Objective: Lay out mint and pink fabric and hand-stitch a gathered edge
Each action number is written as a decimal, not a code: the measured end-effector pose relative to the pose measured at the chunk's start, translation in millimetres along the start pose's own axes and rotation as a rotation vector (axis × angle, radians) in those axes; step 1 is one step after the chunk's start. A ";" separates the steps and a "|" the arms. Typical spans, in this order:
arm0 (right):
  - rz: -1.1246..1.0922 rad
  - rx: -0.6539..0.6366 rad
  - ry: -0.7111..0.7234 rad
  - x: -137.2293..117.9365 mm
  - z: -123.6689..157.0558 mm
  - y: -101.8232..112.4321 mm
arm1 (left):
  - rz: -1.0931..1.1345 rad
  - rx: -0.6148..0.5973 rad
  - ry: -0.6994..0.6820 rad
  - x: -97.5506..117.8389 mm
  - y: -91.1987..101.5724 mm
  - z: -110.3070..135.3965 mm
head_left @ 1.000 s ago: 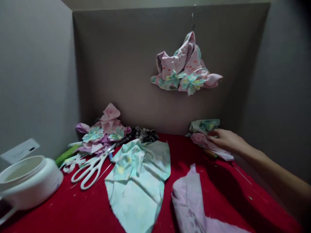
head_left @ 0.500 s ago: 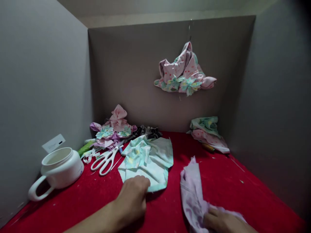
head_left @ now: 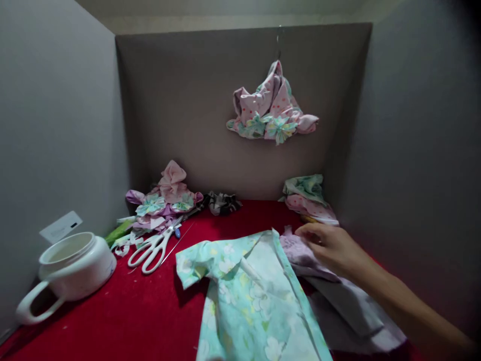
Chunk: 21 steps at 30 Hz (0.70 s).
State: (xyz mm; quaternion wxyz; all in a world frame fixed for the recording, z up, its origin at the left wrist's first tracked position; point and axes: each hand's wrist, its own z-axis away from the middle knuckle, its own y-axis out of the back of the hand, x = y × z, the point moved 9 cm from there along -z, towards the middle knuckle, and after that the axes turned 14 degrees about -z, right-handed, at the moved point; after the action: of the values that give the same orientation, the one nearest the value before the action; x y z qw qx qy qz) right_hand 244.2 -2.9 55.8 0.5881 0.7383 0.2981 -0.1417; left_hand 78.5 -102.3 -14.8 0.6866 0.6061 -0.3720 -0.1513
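Observation:
A mint-green floral cloth piece (head_left: 259,296) stretches from the table's middle down to the bottom edge, its near end lifted. Only a sliver of my left hand (head_left: 216,358) shows at the bottom, at this cloth; it appears to grip it, though the fingers are hidden. My right hand (head_left: 325,245) hovers over or touches a lilac cloth piece (head_left: 349,306) lying on the right, partly under the mint one. Its index finger and thumb are bent and apart, with nothing visibly pinched between them.
White scissors (head_left: 152,250) lie at left beside a white mug (head_left: 77,271). Behind are pink and lilac fabric pieces (head_left: 173,185) and a black patterned scrunchie (head_left: 223,203). Folded cloths (head_left: 306,193) sit back right. A pink bunched fabric item (head_left: 272,110) hangs on the rear panel (head_left: 180,100).
The mint cloth has been picked up and drawn towards me. The lilac cloth now lies spread at right, and my right hand has moved forward and up. The view has shifted slightly.

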 end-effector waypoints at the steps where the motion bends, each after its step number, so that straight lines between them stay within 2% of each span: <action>1: -0.016 -0.036 -0.020 -1.4 -2.7 -5.7 | -0.009 -0.001 -0.011 -2.5 8.3 3.5; 5: 0.026 -0.085 -0.106 -1.5 -3.1 -16.9 | -0.137 0.099 0.060 -19.6 47.3 6.9; 8: 0.068 -0.109 -0.151 -4.4 11.1 -35.2 | -0.252 0.197 0.140 -29.6 66.1 -11.4; 12: 0.140 -0.065 -0.221 -6.4 27.9 -64.2 | -0.476 0.191 0.183 -38.7 65.7 -53.0; 15: 0.111 -0.031 -0.262 1.6 28.2 -74.9 | -0.669 0.128 0.293 -58.3 60.2 -69.1; 18: -0.023 -0.019 -0.281 16.3 22.9 -73.5 | -0.658 0.021 0.392 -87.7 57.0 -62.2; 21: -0.250 0.000 -0.317 32.0 16.3 -67.2 | -0.590 0.044 0.476 -117.9 74.7 -43.1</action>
State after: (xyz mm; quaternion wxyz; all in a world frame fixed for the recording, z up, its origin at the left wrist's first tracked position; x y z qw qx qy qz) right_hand 230.8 -0.9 -19.3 0.6055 0.6642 0.2910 -0.3280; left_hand 10.4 22.8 17.7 0.6674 0.7201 -0.0146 -0.1892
